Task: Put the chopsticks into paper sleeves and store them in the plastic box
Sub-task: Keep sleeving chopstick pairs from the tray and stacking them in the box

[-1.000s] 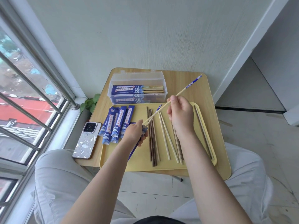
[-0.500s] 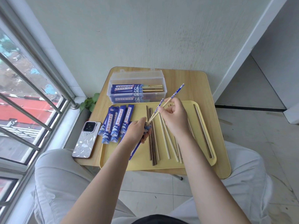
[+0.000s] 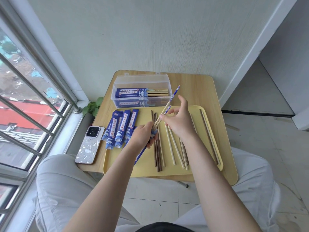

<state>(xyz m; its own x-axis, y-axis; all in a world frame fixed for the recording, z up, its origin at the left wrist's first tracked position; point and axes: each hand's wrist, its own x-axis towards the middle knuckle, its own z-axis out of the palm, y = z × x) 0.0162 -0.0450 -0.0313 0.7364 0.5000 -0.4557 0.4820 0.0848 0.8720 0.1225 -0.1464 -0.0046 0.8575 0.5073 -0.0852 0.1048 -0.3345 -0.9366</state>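
We've got the left hand (image 3: pixel 144 136) gripping the mouth of a blue paper sleeve (image 3: pixel 139 155), and the right hand (image 3: pixel 178 122) pinching a pair of blue-tipped chopsticks (image 3: pixel 164 110) between thumb and forefinger. A second ago those sticks stood long and high above the tray; now they've slid well down, tips inside the sleeve, only the patterned ends poking up. So this pair looks nearly seated, and next we'd expect it to go to the plastic box (image 3: pixel 142 91), lid open, sleeved pairs already lying inside. More loose chopsticks (image 3: pixel 170 148) and empty sleeves (image 3: pixel 120 129) wait on the yellow tray (image 3: pixel 197 169). It sits on a small wooden table (image 3: pixel 207 91), a phone (image 3: pixel 89 144) at its left edge, by a barred window (image 3: pixel 25 101) and a pale wall.
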